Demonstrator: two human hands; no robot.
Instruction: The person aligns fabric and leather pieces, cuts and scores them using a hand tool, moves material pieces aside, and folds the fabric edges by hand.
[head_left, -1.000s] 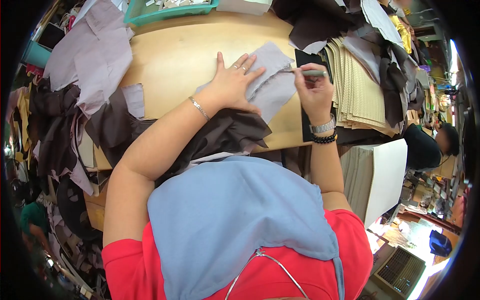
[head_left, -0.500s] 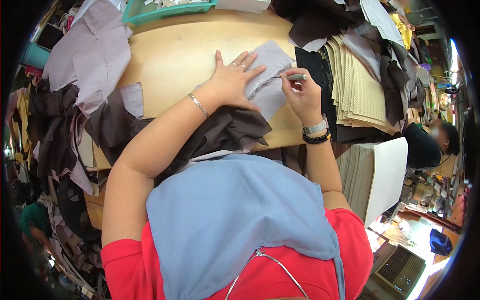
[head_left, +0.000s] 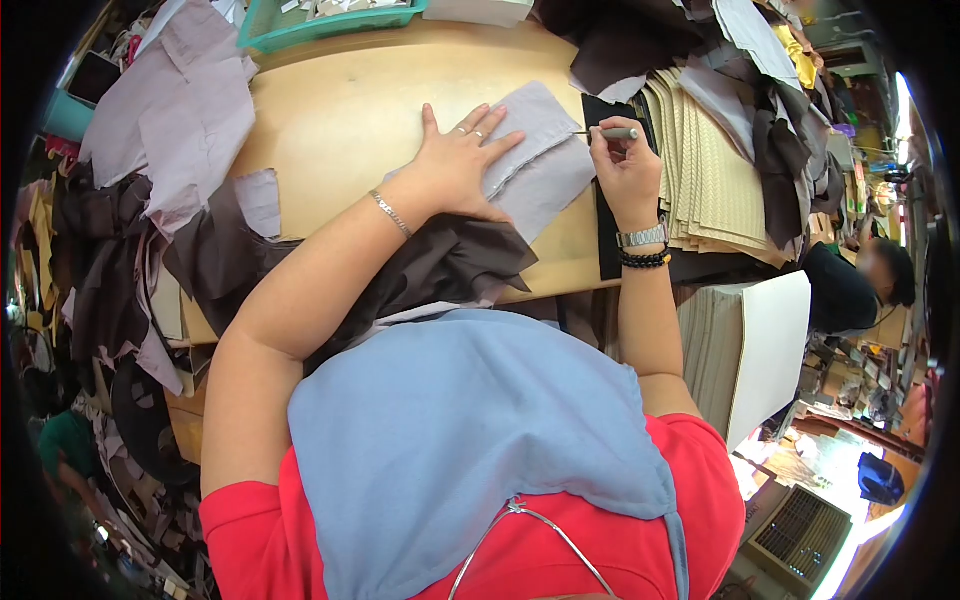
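Observation:
My left hand (head_left: pixel 455 165) lies flat with its fingers spread on a pale grey fabric piece (head_left: pixel 550 185), which has a seam or folded edge running diagonally across it. Pinched in my right hand (head_left: pixel 626 165) is a thin pointed tool with a grey-green handle (head_left: pixel 622 134). The tool's tip is at the right end of that diagonal edge. Dark brown fabric (head_left: pixel 450 265) bunches below my left hand, along the near edge of the wooden table (head_left: pixel 340 120).
Patterned cream sheets (head_left: pixel 700 180) are stacked right of my right hand. Grey cloth (head_left: pixel 190 120) and dark cloth lie at the left. A teal tray (head_left: pixel 330 32) stands at the back. Another person (head_left: pixel 845 285) is at the far right.
My right hand moved left along the diagonal edge with the tool, then back right to the edge's end. My left hand has stayed nearly in place on the fabric.

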